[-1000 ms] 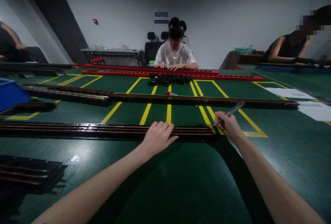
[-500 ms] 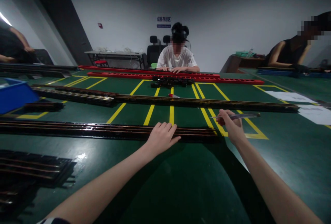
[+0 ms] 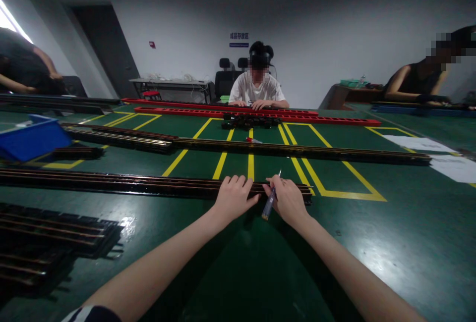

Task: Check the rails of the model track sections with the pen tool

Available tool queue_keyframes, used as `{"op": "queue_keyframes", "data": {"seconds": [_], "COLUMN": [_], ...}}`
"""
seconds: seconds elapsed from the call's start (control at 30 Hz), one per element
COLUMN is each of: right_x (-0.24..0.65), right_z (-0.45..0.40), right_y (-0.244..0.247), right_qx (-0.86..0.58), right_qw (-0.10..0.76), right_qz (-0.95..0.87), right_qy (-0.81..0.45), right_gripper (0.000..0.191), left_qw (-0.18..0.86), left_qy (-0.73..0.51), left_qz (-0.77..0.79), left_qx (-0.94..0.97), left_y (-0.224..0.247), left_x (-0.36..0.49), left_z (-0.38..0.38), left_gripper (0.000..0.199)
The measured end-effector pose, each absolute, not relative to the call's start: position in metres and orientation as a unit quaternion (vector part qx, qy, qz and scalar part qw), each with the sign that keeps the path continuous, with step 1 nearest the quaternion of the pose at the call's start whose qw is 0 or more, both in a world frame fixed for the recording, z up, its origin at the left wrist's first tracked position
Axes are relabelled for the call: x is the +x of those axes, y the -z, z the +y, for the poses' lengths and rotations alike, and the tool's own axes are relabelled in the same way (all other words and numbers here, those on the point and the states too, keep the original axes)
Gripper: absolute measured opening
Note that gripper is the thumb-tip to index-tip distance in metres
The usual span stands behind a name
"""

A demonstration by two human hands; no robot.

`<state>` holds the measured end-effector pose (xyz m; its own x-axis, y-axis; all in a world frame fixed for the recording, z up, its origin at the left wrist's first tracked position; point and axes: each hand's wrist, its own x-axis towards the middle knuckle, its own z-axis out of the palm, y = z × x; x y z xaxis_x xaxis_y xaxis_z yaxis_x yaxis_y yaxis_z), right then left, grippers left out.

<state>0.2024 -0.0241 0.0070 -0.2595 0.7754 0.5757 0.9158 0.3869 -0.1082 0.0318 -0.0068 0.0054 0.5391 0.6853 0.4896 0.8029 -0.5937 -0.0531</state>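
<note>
A long black rail with copper-coloured strips [image 3: 141,183] lies across the table in front of me. My left hand [image 3: 235,195] is closed over it, fingers bent across the far edge and thumb pointing right. Just to the right, near the rail's right end, is my right hand [image 3: 288,198], closed around a screwdriver [image 3: 268,205] with a translucent handle. The handle's butt points towards me and the thin shaft away, above the rail. My right fingertips are at the rail; whether they also pinch it I cannot tell.
Beyond lies another long dark rail [image 3: 320,152], with a red-tipped object [image 3: 253,140] behind it. A blue bin [image 3: 33,138] and stacked rails [image 3: 48,233] are on the left. Red frames [image 3: 334,120], small black parts [image 3: 249,121] and papers [image 3: 455,168] lie farther off. People sit around the table.
My right hand has moved left onto the rail's right part, and the screwdriver has turned from lying sideways to pointing away from me. My left hand stays on the rail. The view has tilted slightly.
</note>
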Motion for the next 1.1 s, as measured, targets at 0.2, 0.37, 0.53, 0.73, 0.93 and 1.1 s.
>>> {"op": "queue_keyframes", "data": {"seconds": [0.2,0.37,0.53,0.73,0.93,1.1], "right_x": [0.205,0.203,0.215,0.250,0.251,0.212], "right_z": [-0.021,-0.019,-0.020,-0.020,-0.023,-0.024], "right_y": [-0.006,-0.011,-0.013,-0.011,-0.012,-0.016], "right_qx": [-0.567,-0.594,-0.633,-0.711,-0.736,-0.688], "right_qw": [0.242,0.215,0.195,0.196,0.211,0.221], "right_qz": [-0.774,-0.762,-0.733,-0.655,-0.616,-0.676], "right_qy": [0.145,0.145,0.155,0.165,0.184,0.145], "right_gripper": [0.030,0.027,0.021,0.019,0.018,0.022], "left_qw": [0.121,0.112,0.121,0.142,0.150,0.169], "left_qy": [0.213,0.218,0.239,0.271,0.266,0.254], "left_qz": [-0.431,-0.429,-0.433,-0.477,-0.481,-0.481], "left_qx": [-0.868,-0.869,-0.861,-0.824,-0.822,-0.822], "left_y": [-0.005,-0.005,-0.003,0.000,-0.001,-0.002], "left_x": [0.031,0.029,0.025,0.018,0.020,0.022], "left_z": [-0.006,-0.007,-0.008,-0.005,-0.003,-0.003], "left_gripper": [0.042,0.043,0.038,0.040,0.042,0.040]}}
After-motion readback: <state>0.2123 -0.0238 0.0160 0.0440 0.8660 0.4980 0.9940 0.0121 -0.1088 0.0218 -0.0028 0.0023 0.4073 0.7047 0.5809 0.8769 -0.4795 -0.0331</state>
